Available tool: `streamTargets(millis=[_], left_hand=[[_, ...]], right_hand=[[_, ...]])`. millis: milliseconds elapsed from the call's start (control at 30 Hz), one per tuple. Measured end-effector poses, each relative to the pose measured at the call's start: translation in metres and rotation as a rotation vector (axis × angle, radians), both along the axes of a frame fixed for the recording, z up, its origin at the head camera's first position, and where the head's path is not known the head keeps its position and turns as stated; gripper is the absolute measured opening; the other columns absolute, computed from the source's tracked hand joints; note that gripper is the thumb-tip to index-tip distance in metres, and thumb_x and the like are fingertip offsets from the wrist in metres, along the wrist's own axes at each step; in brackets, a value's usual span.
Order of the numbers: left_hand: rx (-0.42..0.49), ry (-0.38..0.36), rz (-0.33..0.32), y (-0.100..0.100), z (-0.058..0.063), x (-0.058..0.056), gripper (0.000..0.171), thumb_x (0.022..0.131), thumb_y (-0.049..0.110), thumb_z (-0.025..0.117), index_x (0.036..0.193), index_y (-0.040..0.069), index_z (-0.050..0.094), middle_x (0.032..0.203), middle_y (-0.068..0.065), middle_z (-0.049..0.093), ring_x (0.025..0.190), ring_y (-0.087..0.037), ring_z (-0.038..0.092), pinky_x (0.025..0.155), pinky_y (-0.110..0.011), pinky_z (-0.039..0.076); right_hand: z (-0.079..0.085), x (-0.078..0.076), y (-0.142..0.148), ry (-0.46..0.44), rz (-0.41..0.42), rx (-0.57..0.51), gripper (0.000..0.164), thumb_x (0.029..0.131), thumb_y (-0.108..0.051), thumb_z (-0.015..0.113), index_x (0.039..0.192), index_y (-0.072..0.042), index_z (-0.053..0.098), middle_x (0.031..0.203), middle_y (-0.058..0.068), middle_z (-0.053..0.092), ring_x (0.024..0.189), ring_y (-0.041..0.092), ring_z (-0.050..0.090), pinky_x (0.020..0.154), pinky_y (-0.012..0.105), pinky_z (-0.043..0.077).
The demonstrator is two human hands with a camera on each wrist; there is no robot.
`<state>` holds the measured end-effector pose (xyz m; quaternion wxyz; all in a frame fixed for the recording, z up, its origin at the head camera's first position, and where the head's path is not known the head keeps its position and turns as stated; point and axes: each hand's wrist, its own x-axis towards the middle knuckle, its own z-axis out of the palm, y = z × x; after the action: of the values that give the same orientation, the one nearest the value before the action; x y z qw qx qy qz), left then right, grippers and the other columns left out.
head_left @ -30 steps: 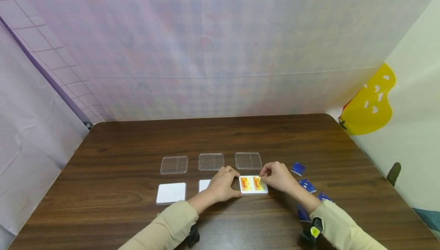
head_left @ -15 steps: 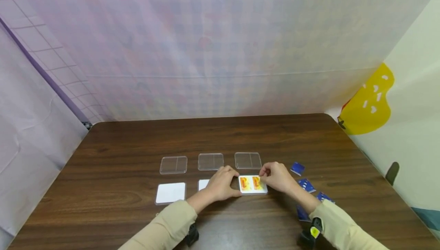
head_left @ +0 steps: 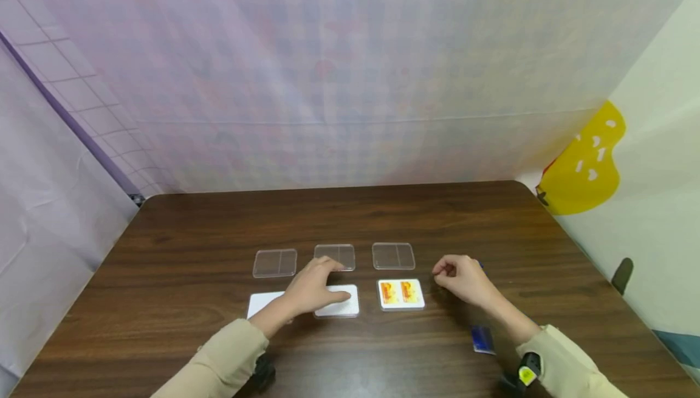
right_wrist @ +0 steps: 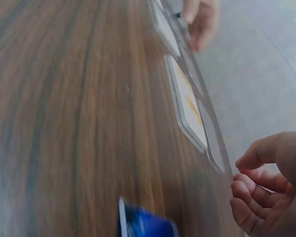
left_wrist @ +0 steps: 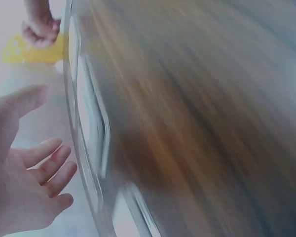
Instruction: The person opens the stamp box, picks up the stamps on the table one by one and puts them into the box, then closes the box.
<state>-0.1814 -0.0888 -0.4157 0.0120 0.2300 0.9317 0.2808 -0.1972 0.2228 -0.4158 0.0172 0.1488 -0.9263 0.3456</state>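
Note:
My left hand (head_left: pixel 312 285) hovers around the middle white-filled case (head_left: pixel 341 302), thumb and fingers spread, and the left wrist view shows nothing in that hand (left_wrist: pixel 27 177). To its right lies a case with two orange-and-yellow stickers (head_left: pixel 401 293) on its white surface. My right hand (head_left: pixel 463 277) is apart from that case, on its right side. In the right wrist view its fingers (right_wrist: pixel 251 195) curl loosely with nothing visible between them. A blue packet (head_left: pixel 483 339) lies beneath the right forearm; other blue pieces are mostly hidden by the hand and arm.
Three clear lids (head_left: pixel 275 263) lie in a row behind the cases. Another white-filled case (head_left: pixel 262 302) sits at the left, partly covered by the left arm. The wooden table (head_left: pixel 219 222) ends at a curtain (head_left: pixel 328 82) in back.
My left hand has left the stickered case and moved left over the middle case. My right hand has let go of the sticker area and moved right, toward the blue pieces.

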Motion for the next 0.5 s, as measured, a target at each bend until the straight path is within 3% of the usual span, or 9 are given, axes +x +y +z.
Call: streamTargets(millis=[233,500], left_hand=[[-0.014,-0.005,0.056,-0.032,-0.005,0.014,0.052,0.073,0.035,0.072,0.111,0.002,0.06,0.109,-0.01,0.06,0.105,-0.029,0.053,0.089,-0.045,0.043],[-0.05,0.01,0.051,-0.044,-0.012,0.024,0.061,0.069,0.04,0.075,0.112,0.001,0.059,0.111,-0.012,0.058,0.107,-0.031,0.051,0.092,-0.046,0.042]], right_hand=[[0.005,-0.002,0.031,0.0,-0.077,0.003,0.006,0.078,-0.007,0.065,0.083,-0.004,0.066,0.071,0.001,0.061,0.061,0.01,0.053,0.051,0.022,0.043],[0.004,-0.012,0.06,-0.084,-0.147,-0.037,0.019,0.081,-0.014,0.066,0.093,0.0,0.064,0.08,0.008,0.065,0.07,0.016,0.058,0.055,0.025,0.046]])
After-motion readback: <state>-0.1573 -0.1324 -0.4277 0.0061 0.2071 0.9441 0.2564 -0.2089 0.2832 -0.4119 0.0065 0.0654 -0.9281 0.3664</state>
